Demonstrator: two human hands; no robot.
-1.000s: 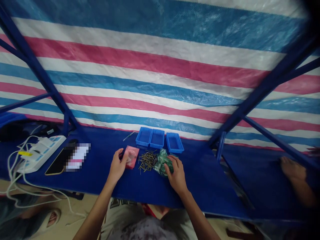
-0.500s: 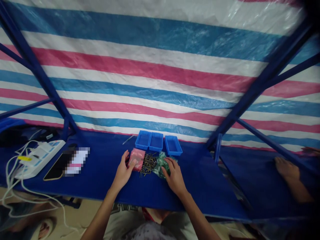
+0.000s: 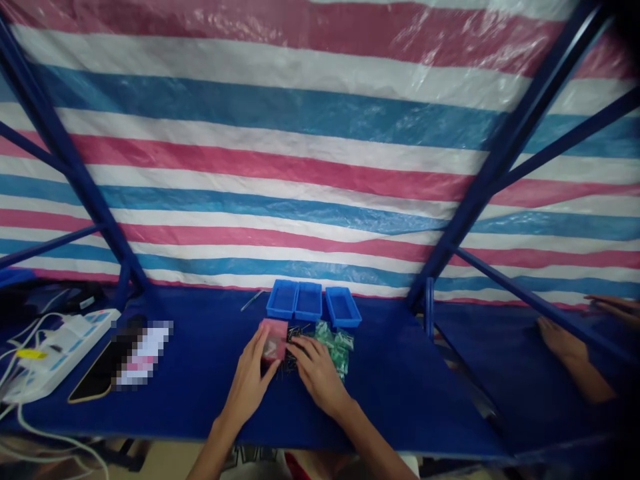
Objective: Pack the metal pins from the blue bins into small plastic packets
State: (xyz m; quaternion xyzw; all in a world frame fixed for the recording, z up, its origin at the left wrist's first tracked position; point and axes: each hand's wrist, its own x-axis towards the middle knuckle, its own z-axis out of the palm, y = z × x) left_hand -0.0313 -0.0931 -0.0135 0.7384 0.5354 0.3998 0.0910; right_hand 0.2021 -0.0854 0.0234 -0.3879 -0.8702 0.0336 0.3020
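Here, our left hand holds the pink packet, fingers along its left edge, thumb at its lower one. Our right hand reaches over the metal pins, fingers bent and close together, their tips at the packet's right edge; whether they pinch anything, we cannot tell. The pins lie in a loose heap, partly hidden by that hand, between the pink packet and the green packets. Beyond stand three blue trays, two side by side, one slightly apart. Well to our left lie a phone and a power strip.
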